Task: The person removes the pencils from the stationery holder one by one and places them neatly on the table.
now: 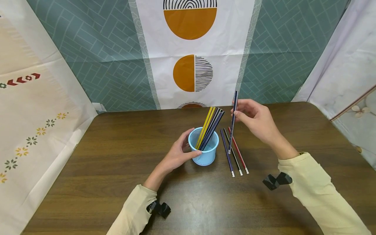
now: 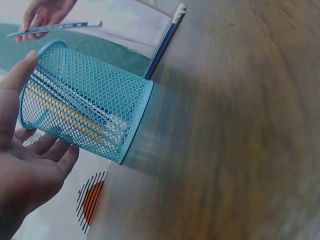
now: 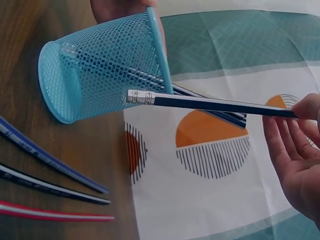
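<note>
My left hand [image 1: 180, 152] holds a light blue mesh pencil cup [image 1: 205, 159], thumb at the near side of the rim and fingers round the far side. Inside the cup lean several pencils, yellow ones [image 1: 206, 125] and dark blue or black ones [image 1: 213, 128]. Between thumb and fingertips, my right hand [image 1: 255, 118] pinches a dark blue pencil [image 1: 233, 125] near its upper end. That pencil hangs almost upright to the right of the cup, its white-and-silver eraser end [image 3: 140, 97] downward, apart from the cup in the right wrist view.
On the brown wooden table [image 1: 117, 169], right of the cup, lie a blue pencil [image 1: 227, 153], a black pencil [image 1: 233, 152] and a red pencil [image 1: 239, 151], eraser ends toward me. A patterned cloth [image 1: 117, 55] hangs behind the table's far edge.
</note>
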Available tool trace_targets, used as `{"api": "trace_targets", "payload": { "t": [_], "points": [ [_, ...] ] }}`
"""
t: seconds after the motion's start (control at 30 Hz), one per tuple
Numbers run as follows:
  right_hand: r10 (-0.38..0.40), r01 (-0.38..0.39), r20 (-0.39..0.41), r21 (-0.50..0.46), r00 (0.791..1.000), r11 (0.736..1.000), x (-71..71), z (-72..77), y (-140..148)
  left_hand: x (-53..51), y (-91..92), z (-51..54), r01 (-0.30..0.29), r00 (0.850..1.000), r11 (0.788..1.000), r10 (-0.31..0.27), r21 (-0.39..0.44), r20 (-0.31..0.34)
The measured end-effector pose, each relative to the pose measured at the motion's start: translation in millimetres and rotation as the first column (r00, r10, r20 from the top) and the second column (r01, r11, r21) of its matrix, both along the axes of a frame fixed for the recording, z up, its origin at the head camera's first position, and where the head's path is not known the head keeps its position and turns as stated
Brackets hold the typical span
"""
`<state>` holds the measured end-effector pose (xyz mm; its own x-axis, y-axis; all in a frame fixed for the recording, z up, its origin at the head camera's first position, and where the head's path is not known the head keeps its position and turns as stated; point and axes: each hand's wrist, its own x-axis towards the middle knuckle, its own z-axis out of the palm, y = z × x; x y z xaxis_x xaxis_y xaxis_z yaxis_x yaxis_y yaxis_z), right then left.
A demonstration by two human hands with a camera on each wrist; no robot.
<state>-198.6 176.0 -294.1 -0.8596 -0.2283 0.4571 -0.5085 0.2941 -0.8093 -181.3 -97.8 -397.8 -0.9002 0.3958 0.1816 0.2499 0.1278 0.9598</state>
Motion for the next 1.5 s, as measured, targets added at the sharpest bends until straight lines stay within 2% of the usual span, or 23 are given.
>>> {"api": "trace_targets", "payload": {
  "t": [0.6, 1.0, 1.2, 1.5],
  "points": [
    [-0.042, 0.039, 0.077, 0.044, 0.996, 0.998, -3.9, -17.4, 4.6, 0.7, 0.5, 0.8, -0.003, 1.000, 1.000, 0.003, -0.004, 0.005],
    [-0.080, 0.073, 0.076, 0.092, 0.994, 0.993, -9.3, -27.0, 8.8, 0.9, 0.2, 1.5, -0.004, 1.000, 1.000, 0.004, -0.014, 0.011],
    [-0.094, 0.076, 0.121, 0.147, 0.988, 0.986, -10.7, -29.6, 11.5, 0.8, 0.5, 1.3, -0.003, 1.000, 1.000, 0.003, -0.011, 0.009],
    [-0.103, 0.074, 0.200, 0.146, 0.974, 0.986, -14.1, -34.8, 14.2, 0.8, 0.5, 1.9, -0.002, 1.000, 1.000, 0.002, -0.016, 0.005]
  ]
}}
